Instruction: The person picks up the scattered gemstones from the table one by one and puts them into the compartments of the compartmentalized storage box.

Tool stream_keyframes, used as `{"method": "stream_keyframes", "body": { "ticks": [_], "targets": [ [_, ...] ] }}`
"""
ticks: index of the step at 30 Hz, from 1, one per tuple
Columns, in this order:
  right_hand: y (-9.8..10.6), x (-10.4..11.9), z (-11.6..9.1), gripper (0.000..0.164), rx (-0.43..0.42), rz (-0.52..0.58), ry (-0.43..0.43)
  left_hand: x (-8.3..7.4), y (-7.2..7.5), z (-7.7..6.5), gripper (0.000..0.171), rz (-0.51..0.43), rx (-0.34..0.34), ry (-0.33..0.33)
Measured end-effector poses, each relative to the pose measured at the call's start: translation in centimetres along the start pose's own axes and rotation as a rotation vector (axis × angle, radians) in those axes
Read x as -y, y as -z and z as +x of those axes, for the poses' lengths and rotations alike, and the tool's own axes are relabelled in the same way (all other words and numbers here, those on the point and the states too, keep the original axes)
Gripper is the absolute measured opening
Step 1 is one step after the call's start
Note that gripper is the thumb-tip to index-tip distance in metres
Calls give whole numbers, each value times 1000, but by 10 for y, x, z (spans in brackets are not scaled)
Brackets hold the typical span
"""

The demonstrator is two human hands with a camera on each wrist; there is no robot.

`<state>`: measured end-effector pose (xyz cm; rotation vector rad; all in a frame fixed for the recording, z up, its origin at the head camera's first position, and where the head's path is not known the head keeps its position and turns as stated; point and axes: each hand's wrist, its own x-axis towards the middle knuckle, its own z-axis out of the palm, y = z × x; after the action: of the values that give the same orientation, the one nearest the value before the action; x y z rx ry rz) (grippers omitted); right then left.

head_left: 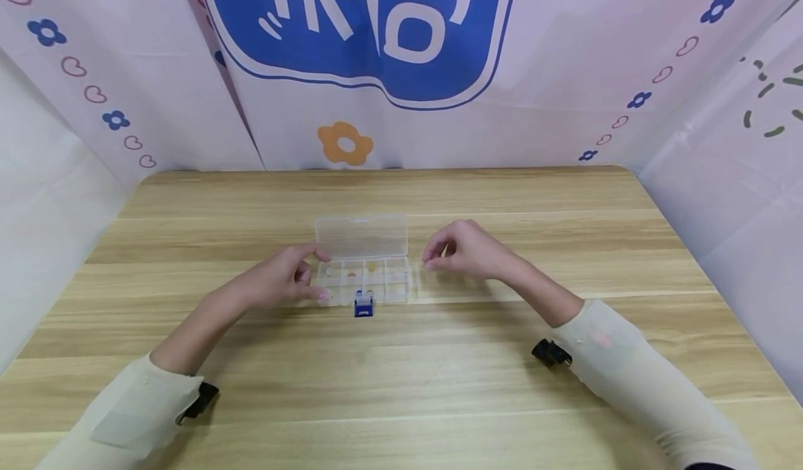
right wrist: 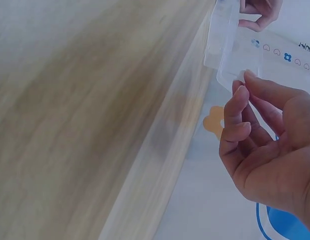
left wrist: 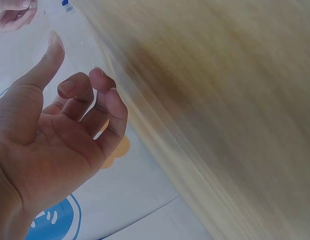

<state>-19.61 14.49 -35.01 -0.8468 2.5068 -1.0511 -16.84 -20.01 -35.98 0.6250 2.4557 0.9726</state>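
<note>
A clear plastic compartment box (head_left: 395, 290) lies on the table, its transparent lid (head_left: 362, 238) raised at the back. Tiny coloured bits sit in several compartments. My left hand (head_left: 276, 276) holds the box at its left end, thumb by the front corner and index finger by the back corner, beside the lid. Just off the right end is my right hand (head_left: 467, 250), its thumb and index fingertips meeting in a pinch. In the right wrist view a tiny pale piece (right wrist: 241, 75) shows at those fingertips; I cannot tell what it is.
A small blue piece (head_left: 364, 309) stands at the box's front edge. The wood-grain table (head_left: 401, 379) extends around the box. Behind it hangs a white printed cloth (head_left: 521, 128) with a blue sign and an orange flower. Black camera mounts (head_left: 552, 353) sit at both sleeves.
</note>
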Motion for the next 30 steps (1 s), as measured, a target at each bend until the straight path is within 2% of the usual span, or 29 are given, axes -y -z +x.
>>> {"method": "stream_keyframes", "body": {
  "ticks": [11, 30],
  "targets": [
    [-3, 3, 5, 3, -4, 24, 5, -2, 1, 0, 59, 1, 0, 10],
    [-4, 7, 6, 4, 2, 47, 4, -1, -1, -2, 60, 11, -9, -12]
  ]
}}
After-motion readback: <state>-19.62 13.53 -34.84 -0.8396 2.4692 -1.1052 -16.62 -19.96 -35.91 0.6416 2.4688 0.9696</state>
